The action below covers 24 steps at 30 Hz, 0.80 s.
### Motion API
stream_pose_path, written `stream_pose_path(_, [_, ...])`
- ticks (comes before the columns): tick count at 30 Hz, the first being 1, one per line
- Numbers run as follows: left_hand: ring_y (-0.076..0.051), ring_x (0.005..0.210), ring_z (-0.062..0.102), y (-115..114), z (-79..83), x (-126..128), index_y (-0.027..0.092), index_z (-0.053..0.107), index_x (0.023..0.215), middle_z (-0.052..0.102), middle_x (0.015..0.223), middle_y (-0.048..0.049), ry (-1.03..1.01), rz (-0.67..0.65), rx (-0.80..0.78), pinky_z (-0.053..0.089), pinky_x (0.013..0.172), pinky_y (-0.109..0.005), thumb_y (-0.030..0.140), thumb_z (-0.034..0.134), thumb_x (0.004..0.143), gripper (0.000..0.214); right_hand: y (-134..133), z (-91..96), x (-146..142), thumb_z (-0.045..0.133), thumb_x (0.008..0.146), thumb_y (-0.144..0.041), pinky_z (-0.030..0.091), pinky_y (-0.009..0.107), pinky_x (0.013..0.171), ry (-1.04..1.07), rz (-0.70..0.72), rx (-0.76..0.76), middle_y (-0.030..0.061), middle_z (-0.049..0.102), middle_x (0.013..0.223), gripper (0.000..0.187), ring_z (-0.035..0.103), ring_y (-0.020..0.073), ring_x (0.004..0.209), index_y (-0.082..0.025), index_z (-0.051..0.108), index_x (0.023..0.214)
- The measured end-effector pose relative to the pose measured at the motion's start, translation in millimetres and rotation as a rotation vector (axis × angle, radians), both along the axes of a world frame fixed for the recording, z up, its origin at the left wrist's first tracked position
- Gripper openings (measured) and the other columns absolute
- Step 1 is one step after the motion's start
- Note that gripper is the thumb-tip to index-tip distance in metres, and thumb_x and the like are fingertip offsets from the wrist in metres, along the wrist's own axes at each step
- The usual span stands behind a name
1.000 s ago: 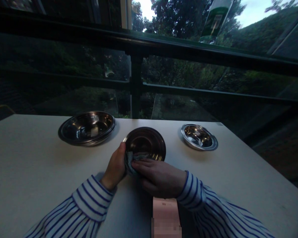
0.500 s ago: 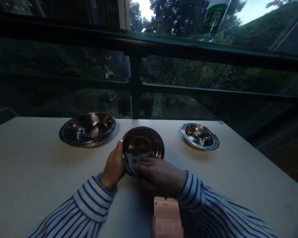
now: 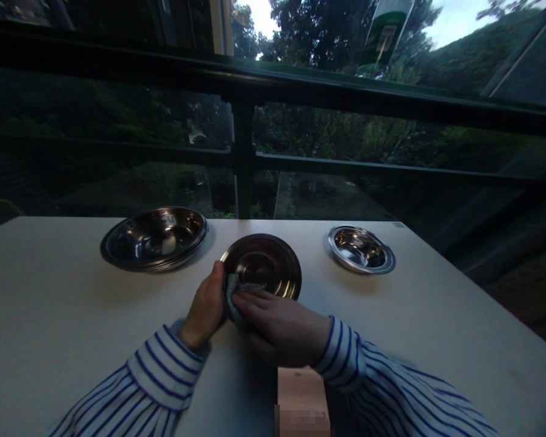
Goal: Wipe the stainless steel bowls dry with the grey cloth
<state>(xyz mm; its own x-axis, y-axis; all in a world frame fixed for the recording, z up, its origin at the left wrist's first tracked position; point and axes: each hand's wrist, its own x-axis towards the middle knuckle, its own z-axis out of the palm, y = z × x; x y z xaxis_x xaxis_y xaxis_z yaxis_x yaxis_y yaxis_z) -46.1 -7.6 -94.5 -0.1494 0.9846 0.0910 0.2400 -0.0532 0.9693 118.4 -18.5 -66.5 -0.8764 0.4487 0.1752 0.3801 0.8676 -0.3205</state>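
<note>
A round metal bowl [image 3: 268, 261] is tilted toward me above the front middle of the table. My left hand [image 3: 203, 308] grips its left rim, thumb on top and the other fingers hidden behind it. Bunched under the fingers of my right hand [image 3: 284, 325] is a grey-green cloth [image 3: 235, 297], pressed against the lower left of the bowl's inside and lapping over the rim. Part of the cloth is hidden by that hand.
Stacked metal bowls [image 3: 157, 240] stand at the back left of the white table [image 3: 95, 328]. Smaller metal bowls [image 3: 361, 250] sit at the back right. A pink object [image 3: 301, 391], partly blurred, lies below my right wrist. Behind the table runs a dark railing [image 3: 300, 85] with a green-labelled bottle [image 3: 384, 36].
My right hand has slid the cloth a little left along the bowl's lower inside, toward the left rim. My left hand keeps its hold. The whole view has shifted slightly.
</note>
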Motion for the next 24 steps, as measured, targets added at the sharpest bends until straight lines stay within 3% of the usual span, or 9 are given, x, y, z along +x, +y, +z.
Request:
stream_pose_path(3, [-0.025, 0.092, 0.063, 1, -4.3, -3, 0.01, 0.065, 0.099, 0.071, 0.095, -0.0103, -0.025, -0.009, -0.03, 0.046, 0.083, -0.034, 0.063, 0.025, 0.081, 0.069, -1, 10.7, 13, 0.05, 0.077, -0.023, 0.042, 0.038, 0.087, -0.176, -0.104, 0.022, 0.0139, 0.061, 0.109, 0.039, 0.055, 0.0247, 0.1, -0.009, 0.052, 0.113])
stream_pose_path(6, [-0.027, 0.089, 0.064, 3, -9.4, -3, 0.009, 0.064, 0.103, 0.071, 0.096, -0.0127, -0.083, -0.047, -0.043, 0.047, 0.081, -0.037, 0.063, 0.026, 0.08, 0.07, 1, 18.3, 20, 0.052, 0.074, -0.021, 0.043, 0.039, 0.084, -0.285, -0.177, 0.049, 0.0104, 0.066, 0.092, 0.022, 0.058, 0.0241, 0.089, -0.013, 0.06, 0.092])
stream_pose_path(9, [-0.026, 0.097, 0.062, 4, -10.1, -1, 0.009, 0.061, 0.11, 0.069, 0.103, -0.0123, -0.137, -0.072, -0.01, 0.045, 0.087, -0.036, 0.061, 0.025, 0.082, 0.069, 2, 12.2, 13, 0.051, 0.075, -0.021, 0.043, 0.036, 0.086, -0.195, -0.07, 0.021, 0.0113, 0.064, 0.101, 0.031, 0.056, 0.023, 0.095, -0.011, 0.056, 0.104])
stream_pose_path(13, [-0.023, 0.104, 0.059, 4, -6.2, -1, 0.011, 0.061, 0.109, 0.069, 0.104, -0.01, -0.115, -0.056, 0.001, 0.04, 0.094, -0.032, 0.06, 0.023, 0.083, 0.067, 1, 0.6, 1, 0.048, 0.078, -0.023, 0.041, 0.035, 0.092, -0.048, 0.013, 0.032, 0.0193, 0.049, 0.125, 0.056, 0.044, 0.025, 0.115, -0.001, 0.035, 0.128])
stream_pose_path(15, [-0.024, 0.101, 0.06, 4, -4.9, -2, 0.011, 0.064, 0.105, 0.07, 0.101, -0.0101, -0.087, -0.043, -0.02, 0.042, 0.092, -0.033, 0.061, 0.024, 0.082, 0.068, -1, 3.2, 4, 0.049, 0.076, -0.022, 0.042, 0.036, 0.089, -0.102, -0.025, 0.039, 0.0182, 0.052, 0.122, 0.054, 0.047, 0.0256, 0.112, -0.003, 0.039, 0.125])
stream_pose_path(20, [-0.026, 0.091, 0.064, 3, -4.2, -3, 0.011, 0.065, 0.101, 0.072, 0.091, -0.0115, -0.046, -0.037, -0.084, 0.047, 0.082, -0.035, 0.062, 0.024, 0.081, 0.069, -2, 19.4, 21, 0.053, 0.071, -0.019, 0.043, 0.04, 0.082, -0.308, -0.171, 0.051, 0.0114, 0.066, 0.093, 0.027, 0.058, 0.025, 0.089, -0.012, 0.059, 0.096])
stream_pose_path(24, [-0.026, 0.098, 0.062, 3, -2.6, 1, 0.011, 0.064, 0.104, 0.071, 0.097, -0.011, -0.069, -0.028, -0.028, 0.045, 0.088, -0.035, 0.062, 0.024, 0.082, 0.069, 0, 10.4, 13, 0.052, 0.073, -0.021, 0.043, 0.036, 0.085, -0.159, -0.026, 0.025, 0.0132, 0.061, 0.108, 0.042, 0.053, 0.0244, 0.102, -0.01, 0.05, 0.114])
